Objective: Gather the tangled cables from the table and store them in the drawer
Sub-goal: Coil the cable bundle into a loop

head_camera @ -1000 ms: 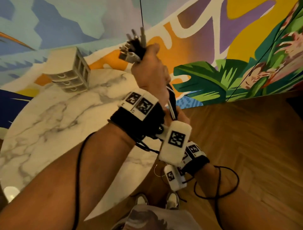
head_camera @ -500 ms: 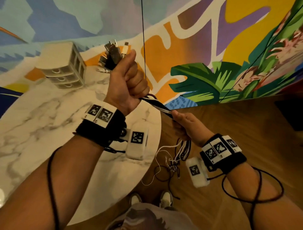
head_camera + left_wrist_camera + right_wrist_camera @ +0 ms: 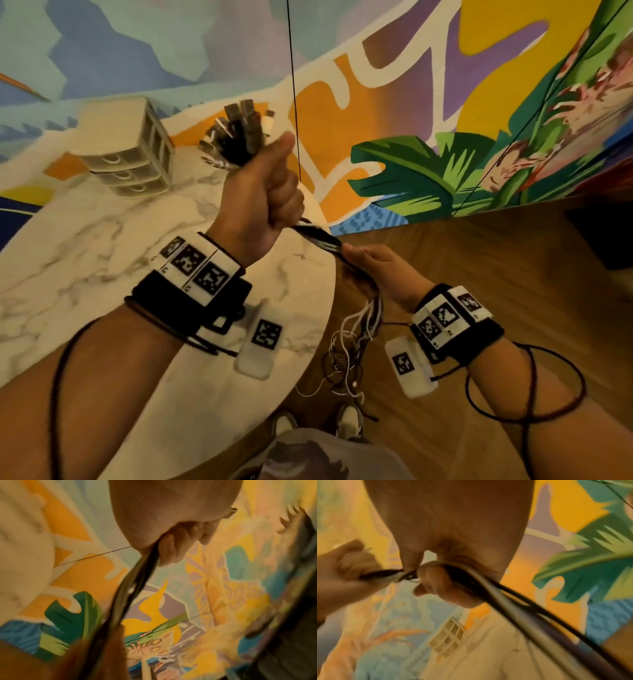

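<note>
Painted mural wall [image 3: 394,85], herringbone floor [image 3: 513,274]

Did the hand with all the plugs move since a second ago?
Yes. The left hand gripping the cable bundle dropped lower and left, nearer the drawer unit.

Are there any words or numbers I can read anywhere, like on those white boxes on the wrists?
No words or numbers can be read.
Left wrist band: black-and-white square code patterns, no letters.
Right wrist band: the same kind of patterns.
Wall mural: painted shapes and leaves only.
</note>
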Demonstrator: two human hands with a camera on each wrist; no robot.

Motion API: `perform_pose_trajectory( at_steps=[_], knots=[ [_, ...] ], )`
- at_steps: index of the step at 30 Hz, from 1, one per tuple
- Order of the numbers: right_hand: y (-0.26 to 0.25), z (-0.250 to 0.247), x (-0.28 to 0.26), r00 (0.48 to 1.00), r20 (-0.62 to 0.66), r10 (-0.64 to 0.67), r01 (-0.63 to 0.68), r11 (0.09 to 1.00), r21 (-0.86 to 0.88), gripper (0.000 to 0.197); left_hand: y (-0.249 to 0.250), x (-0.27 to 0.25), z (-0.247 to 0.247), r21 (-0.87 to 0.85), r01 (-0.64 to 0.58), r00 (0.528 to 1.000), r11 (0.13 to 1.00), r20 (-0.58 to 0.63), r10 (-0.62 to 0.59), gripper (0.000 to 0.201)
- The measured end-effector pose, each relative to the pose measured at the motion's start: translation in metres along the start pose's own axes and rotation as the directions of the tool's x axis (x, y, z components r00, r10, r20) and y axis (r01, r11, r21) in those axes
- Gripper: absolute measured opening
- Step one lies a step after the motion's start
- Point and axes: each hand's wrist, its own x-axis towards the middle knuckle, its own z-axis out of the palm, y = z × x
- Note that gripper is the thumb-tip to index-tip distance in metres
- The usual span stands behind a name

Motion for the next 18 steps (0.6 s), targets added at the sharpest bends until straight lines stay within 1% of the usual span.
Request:
perform_pose_trajectory(
  at_steps=[2,4,5,6,7,9,10,11,13,15,16,18],
  knots=[
    [-0.002,0.014,0.004,0.991,-0.044,-0.130,0.123,0.983,-0.138,0.037,-0.008,0.006,0.004,-0.072,-0.084,0.990,0.994,-0.115,0.075,0.052],
    [-0.005,0.034,0.012,0.960,-0.096,-0.265,0.237,0.944,-0.230,0.052,-0.022,0.009,0.012,-0.088,-0.130,0.974,0.988,-0.199,0.110,0.051],
    [-0.008,0.045,0.017,0.935,-0.126,-0.332,0.287,0.915,-0.283,0.052,-0.028,0.009,0.015,-0.090,-0.139,0.966,0.986,-0.232,0.115,0.050],
    [-0.012,0.056,0.022,0.910,-0.164,-0.381,0.318,0.895,-0.313,0.046,-0.033,0.010,0.019,-0.093,-0.141,0.960,0.986,-0.257,0.113,0.050],
    [-0.015,0.063,0.028,0.892,-0.211,-0.398,0.328,0.895,-0.303,0.036,-0.035,0.011,0.020,-0.094,-0.139,0.954,0.986,-0.281,0.107,0.050],
    [-0.015,0.067,0.033,0.879,-0.278,-0.387,0.301,0.904,-0.305,0.014,-0.033,0.016,0.017,-0.119,-0.113,0.943,0.986,-0.327,0.069,0.051],
    [-0.012,0.063,0.030,0.874,-0.301,-0.382,0.276,0.900,-0.339,0.016,-0.029,0.019,0.012,-0.140,-0.102,0.935,0.985,-0.353,0.047,0.051],
    [-0.007,0.059,0.026,0.880,-0.306,-0.363,0.243,0.898,-0.366,0.024,-0.024,0.021,0.007,-0.155,-0.099,0.925,0.983,-0.379,0.033,0.051],
    [-0.001,0.051,0.016,0.931,-0.269,-0.245,0.155,0.935,-0.318,0.033,-0.016,0.027,-0.005,-0.172,-0.091,0.913,0.981,-0.408,0.012,0.053],
    [0.000,0.043,0.008,0.981,-0.160,-0.105,0.074,0.979,-0.188,0.036,-0.015,0.030,-0.011,-0.191,-0.066,0.917,0.979,-0.399,-0.016,0.055],
    [-0.001,0.039,0.005,0.994,-0.101,-0.048,0.041,0.997,-0.067,0.036,-0.016,0.031,-0.012,-0.193,-0.053,0.923,0.980,-0.384,-0.026,0.056],
    [-0.001,0.030,-0.001,1.000,-0.003,0.012,-0.011,0.989,0.150,0.036,-0.018,0.033,-0.011,-0.197,-0.050,0.944,0.979,-0.329,-0.018,0.056]
  ],
)
